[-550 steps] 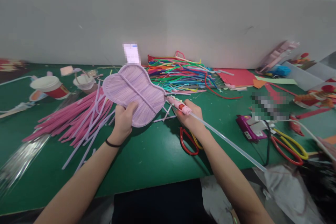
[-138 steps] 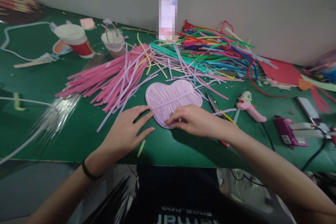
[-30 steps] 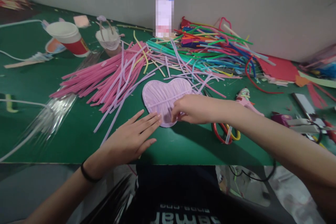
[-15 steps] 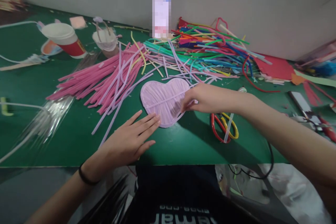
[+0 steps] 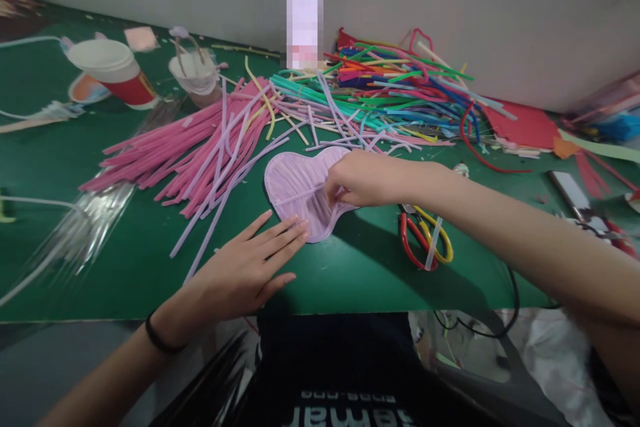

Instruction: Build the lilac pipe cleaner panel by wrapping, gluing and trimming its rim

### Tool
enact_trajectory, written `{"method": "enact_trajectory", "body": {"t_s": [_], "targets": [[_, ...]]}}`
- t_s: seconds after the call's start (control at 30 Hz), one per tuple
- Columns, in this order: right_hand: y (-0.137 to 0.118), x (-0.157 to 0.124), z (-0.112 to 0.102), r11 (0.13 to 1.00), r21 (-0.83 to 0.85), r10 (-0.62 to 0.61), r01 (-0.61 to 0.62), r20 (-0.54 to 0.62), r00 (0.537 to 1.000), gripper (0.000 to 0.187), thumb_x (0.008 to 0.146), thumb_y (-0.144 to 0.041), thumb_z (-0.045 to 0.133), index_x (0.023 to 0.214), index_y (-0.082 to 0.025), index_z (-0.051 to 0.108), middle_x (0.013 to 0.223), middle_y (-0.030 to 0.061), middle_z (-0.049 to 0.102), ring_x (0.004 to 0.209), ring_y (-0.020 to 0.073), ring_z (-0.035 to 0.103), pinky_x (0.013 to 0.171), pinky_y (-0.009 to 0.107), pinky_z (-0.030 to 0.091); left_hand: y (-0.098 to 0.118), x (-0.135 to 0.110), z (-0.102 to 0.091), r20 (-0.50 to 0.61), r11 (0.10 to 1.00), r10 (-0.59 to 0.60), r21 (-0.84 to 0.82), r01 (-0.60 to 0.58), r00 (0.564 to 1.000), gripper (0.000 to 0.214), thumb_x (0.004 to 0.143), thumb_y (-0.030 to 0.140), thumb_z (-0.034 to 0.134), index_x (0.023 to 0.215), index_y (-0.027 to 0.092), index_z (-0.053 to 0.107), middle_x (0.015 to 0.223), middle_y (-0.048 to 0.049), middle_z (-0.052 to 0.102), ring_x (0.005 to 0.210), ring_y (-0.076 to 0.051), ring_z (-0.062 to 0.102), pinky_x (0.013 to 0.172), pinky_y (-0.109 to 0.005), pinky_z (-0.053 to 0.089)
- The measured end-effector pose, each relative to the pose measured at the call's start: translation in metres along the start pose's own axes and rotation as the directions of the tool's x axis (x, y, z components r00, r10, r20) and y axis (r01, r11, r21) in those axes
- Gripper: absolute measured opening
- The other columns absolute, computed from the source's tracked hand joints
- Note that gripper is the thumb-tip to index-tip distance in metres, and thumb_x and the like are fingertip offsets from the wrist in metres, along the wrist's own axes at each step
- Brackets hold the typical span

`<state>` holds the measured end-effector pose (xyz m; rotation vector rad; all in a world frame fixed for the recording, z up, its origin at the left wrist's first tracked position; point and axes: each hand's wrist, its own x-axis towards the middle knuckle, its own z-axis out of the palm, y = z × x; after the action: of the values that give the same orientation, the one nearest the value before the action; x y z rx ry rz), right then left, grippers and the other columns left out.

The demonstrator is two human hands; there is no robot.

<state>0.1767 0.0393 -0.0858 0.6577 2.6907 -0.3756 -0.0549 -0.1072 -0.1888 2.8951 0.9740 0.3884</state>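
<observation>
A lilac shape with rounded lobes (image 5: 290,177), lined with pipe cleaners, lies flat on the green table. One lilac pipe cleaner (image 5: 297,197) runs slantwise across its face. My left hand (image 5: 250,263) is open and flat, its fingertips resting on the shape's lower left edge. Over the right half is my right hand (image 5: 350,180), its fingers pinched together on the crossing pipe cleaner; the hand hides the far end of that strip and part of the shape.
Pink pipe cleaners (image 5: 165,150) and loose lilac ones lie left of the shape, with a multicoloured heap (image 5: 400,90) behind. Red-and-yellow-handled pliers or cutters (image 5: 425,240) lie under my right forearm. Paper cups (image 5: 120,73) stand at the back left; a blurred-out screen (image 5: 303,23) leans at the wall.
My right hand has moved a little left along the crossing pipe cleaner, further over the lilac shape. My left hand stays pressed at the lower edge. The view has shifted slightly.
</observation>
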Motion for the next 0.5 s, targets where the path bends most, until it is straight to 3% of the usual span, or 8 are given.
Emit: {"method": "enact_trajectory", "body": {"t_s": [0.13, 0.27, 0.5], "targets": [[-0.004, 0.004, -0.002, 0.999, -0.020, 0.029, -0.029, 0.028, 0.999, 0.033, 0.079, -0.006, 0.059, 0.097, -0.023, 0.080, 0.096, 0.0034, 0.078, 0.087, 0.0201, 0.068, 0.072, 0.030, 0.041, 0.000, 0.002, 0.000, -0.003, 1.000, -0.003, -0.027, 0.003, 1.000, 0.052, 0.101, 0.037, 0.047, 0.149, 0.016, 0.045, 0.156, -0.0091, 0.045, 0.149, -0.026, 0.034, 0.126, -0.050, 0.007], [-0.006, 0.005, -0.004, 0.998, -0.014, 0.061, -0.060, 0.039, 0.997, 0.034, 0.078, -0.005, 0.056, 0.097, -0.021, 0.079, 0.095, 0.0048, 0.078, 0.085, 0.0187, 0.067, 0.070, 0.029, 0.041, 0.006, 0.005, 0.001, -0.022, 1.000, -0.009, 0.012, 0.009, 1.000, 0.057, 0.099, 0.044, 0.049, 0.147, 0.012, 0.046, 0.155, -0.0152, 0.045, 0.148, -0.030, 0.036, 0.125, -0.057, 0.003], [-0.006, 0.003, -0.003, 0.997, -0.036, 0.064, -0.064, 0.014, 0.998, 0.027, 0.076, -0.007, 0.058, 0.090, -0.018, 0.079, 0.087, 0.0076, 0.076, 0.077, 0.0189, 0.064, 0.063, 0.029, 0.035, 0.035, 0.017, 0.002, -0.058, 0.993, -0.113, 0.031, 0.115, 0.992, 0.057, 0.100, 0.041, 0.047, 0.146, 0.007, 0.047, 0.155, -0.0145, 0.045, 0.145, -0.029, 0.041, 0.126, -0.051, -0.001]]}}
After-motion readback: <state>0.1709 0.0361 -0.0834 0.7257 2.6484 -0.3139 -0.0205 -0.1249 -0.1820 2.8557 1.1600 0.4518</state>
